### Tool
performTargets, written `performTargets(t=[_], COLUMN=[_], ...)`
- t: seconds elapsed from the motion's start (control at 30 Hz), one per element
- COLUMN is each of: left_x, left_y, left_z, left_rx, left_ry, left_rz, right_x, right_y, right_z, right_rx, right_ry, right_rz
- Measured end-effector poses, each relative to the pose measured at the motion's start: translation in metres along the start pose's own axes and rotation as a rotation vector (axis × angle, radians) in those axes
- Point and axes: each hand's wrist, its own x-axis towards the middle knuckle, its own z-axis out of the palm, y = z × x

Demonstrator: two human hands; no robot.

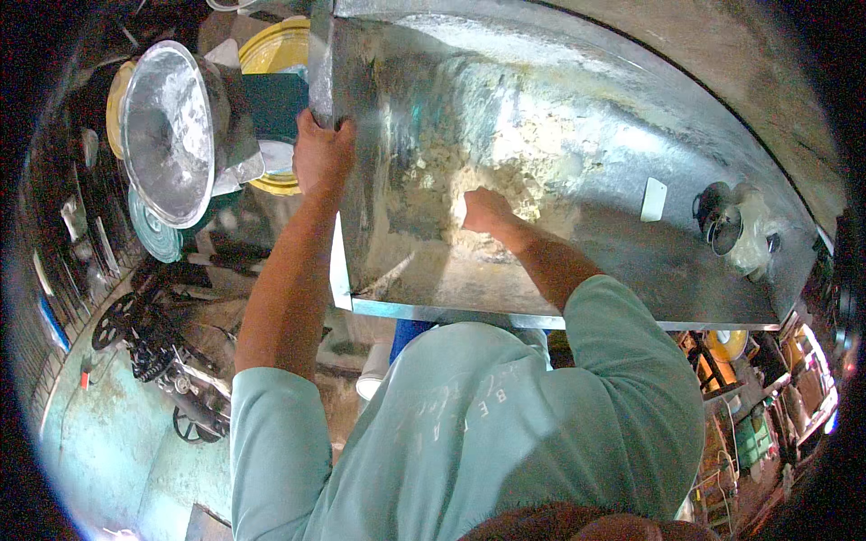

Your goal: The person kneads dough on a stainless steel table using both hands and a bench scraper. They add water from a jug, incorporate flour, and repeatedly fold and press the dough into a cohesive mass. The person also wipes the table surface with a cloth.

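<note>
Before me is a metal worktable (433,270) with raised sides, dusted with pale powder. My left hand (323,159) grips the upright metal edge (321,74) on its left side. My right hand (487,211) is curled into a fist and touches a crumbly, pale yellowish mass (528,145) that looks like flour or dough. The fingertips and palm are hidden, so anything inside the fist cannot be seen. To the right of the mass, a white flat scraper (652,199) lies on the metal.
A metal bowl (169,135) with white powder inside stands left of the table, near yellow round containers (277,47). Dark bowls (725,230) and a clear plastic bag (749,230) sit at the table's right end. Machinery with wheels (169,379) stands on the floor at lower left.
</note>
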Motion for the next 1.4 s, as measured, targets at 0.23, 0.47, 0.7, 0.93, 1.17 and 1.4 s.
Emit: performTargets(t=[0.23, 0.47, 0.7, 0.93, 1.17, 1.4], left_x=[-0.001, 0.0, 0.002, 0.01, 0.006, 0.003], left_y=[0.003, -0.001, 0.0, -0.009, 0.004, -0.007], left_z=[-0.002, 0.008, 0.003, 0.011, 0.006, 0.005], left_rx=[-0.073, -0.052, 0.001, 0.036, 0.004, -0.002], left_ry=[-0.043, 0.054, 0.033, 0.023, -0.001, 0.013], left_rz=[0.07, 0.058, 0.032, 0.072, 0.021, 0.003], right_x=[0.055, 0.02, -0.026, 0.011, -0.043, -0.041], right_y=[0.155, 0.13, 0.124, 0.231, 0.223, 0.11], right_z=[-0.062, -0.049, -0.025, -0.122, 0.143, 0.063], right_rx=[-0.138, 0.061, 0.301, -0.028, -0.27, 0.109], right_ry=[0.802, 0.342, 0.264, 0.504, 0.472, 0.143], right_rz=[-0.043, 0.419, 0.198, 0.416, 0.173, 0.2])
